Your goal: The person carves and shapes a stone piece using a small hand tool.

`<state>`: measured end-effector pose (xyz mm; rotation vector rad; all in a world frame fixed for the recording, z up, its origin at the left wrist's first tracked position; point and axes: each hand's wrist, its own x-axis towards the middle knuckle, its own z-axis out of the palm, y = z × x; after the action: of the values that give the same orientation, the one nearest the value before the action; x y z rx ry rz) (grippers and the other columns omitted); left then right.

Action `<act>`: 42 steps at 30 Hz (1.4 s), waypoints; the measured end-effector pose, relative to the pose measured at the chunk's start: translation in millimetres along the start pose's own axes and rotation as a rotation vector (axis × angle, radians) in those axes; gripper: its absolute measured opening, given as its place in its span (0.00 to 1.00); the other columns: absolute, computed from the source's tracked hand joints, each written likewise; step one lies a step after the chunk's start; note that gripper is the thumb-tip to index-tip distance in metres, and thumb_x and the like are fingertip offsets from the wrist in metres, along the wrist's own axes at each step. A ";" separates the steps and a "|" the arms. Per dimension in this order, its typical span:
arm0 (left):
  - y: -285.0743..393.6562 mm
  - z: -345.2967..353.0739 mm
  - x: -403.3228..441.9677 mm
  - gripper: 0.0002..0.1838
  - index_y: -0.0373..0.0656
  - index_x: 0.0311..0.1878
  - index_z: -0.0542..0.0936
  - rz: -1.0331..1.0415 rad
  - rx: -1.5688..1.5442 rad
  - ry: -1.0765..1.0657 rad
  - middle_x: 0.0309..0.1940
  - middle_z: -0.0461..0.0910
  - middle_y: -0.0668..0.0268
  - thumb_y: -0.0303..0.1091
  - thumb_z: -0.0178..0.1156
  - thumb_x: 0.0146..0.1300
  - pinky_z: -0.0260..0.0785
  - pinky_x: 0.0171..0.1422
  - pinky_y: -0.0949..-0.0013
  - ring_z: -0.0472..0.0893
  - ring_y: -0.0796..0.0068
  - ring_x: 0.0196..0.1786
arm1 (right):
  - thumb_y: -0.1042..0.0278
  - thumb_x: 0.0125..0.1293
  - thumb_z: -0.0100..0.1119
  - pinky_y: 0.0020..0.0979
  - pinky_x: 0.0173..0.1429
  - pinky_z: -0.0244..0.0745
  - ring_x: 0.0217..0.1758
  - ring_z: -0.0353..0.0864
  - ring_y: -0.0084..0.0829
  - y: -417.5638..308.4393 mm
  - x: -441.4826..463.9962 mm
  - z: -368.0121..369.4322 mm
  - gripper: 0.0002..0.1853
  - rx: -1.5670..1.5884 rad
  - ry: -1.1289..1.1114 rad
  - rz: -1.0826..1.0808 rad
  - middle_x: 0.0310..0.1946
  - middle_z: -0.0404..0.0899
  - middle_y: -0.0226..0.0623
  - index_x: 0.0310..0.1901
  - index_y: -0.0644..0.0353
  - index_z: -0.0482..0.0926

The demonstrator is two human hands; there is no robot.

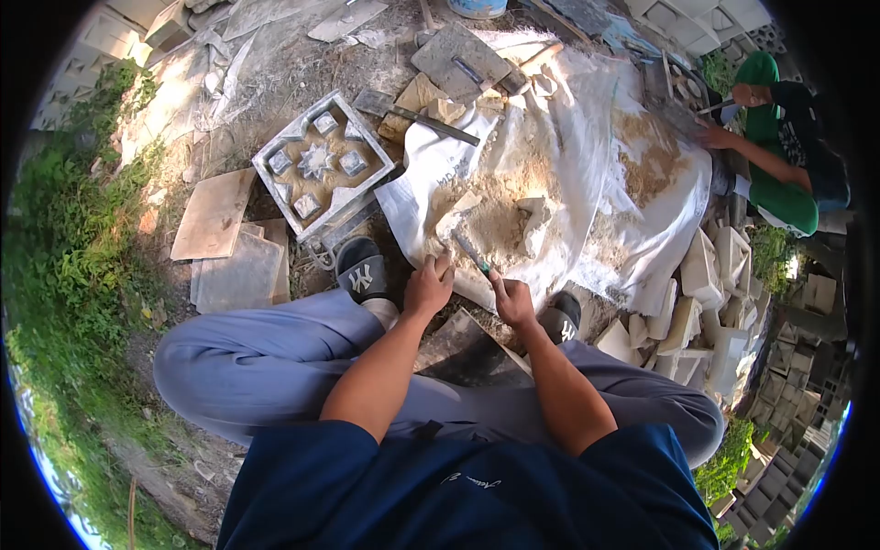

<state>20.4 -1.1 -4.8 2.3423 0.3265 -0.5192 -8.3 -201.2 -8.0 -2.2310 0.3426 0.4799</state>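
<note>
My right hand (511, 298) is closed around a narrow, flat-bladed metal tool (470, 248) with a green patch near the grip. The blade slants up and left, its tip close to a pale, rough-edged chunk (458, 214). Curled at the lower end of that chunk is my left hand (428, 286); what its fingers grip is hidden. Both hands are over a white woven sheet (573, 240) with sandy powder (500, 209) heaped on it. Another pale broken piece (534, 225) lies in the powder, right of the tool.
Left of the sheet lies a square patterned mould (273, 188), with flat slabs (213, 213) nearby. A flat board (460, 62) and a long dark bar (431, 124) lie ahead. Pale blocks (701, 270) are piled at right. Another person (788, 147) crouches at far right, handling a tool.
</note>
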 end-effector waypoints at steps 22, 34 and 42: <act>-26.1 -5.9 3.5 0.27 0.45 0.58 0.73 0.062 0.013 0.248 0.35 0.83 0.43 0.44 0.64 0.55 0.74 0.47 0.43 0.82 0.38 0.41 | 0.31 0.70 0.47 0.48 0.37 0.70 0.22 0.74 0.50 10.8 10.5 19.5 0.43 -0.060 -0.206 0.021 0.17 0.71 0.62 0.22 0.75 0.77; 1.0 -2.0 -7.5 0.21 0.44 0.47 0.73 0.024 0.042 0.057 0.36 0.83 0.42 0.53 0.53 0.67 0.74 0.46 0.42 0.82 0.37 0.41 | 0.29 0.70 0.45 0.46 0.33 0.66 0.22 0.70 0.39 18.1 21.7 -10.5 0.45 0.133 0.228 0.247 0.14 0.69 0.48 0.17 0.73 0.71; -1.9 8.5 -3.9 0.20 0.44 0.48 0.73 0.043 0.054 0.043 0.38 0.83 0.43 0.53 0.53 0.68 0.74 0.47 0.42 0.81 0.36 0.43 | 0.32 0.72 0.44 0.49 0.32 0.62 0.21 0.61 0.37 1.9 26.7 -12.0 0.43 0.370 0.327 0.119 0.12 0.66 0.49 0.18 0.73 0.69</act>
<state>13.9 -6.0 -9.9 2.4102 0.2847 -0.4628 17.4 -214.0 -14.0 -1.9275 0.6802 0.0958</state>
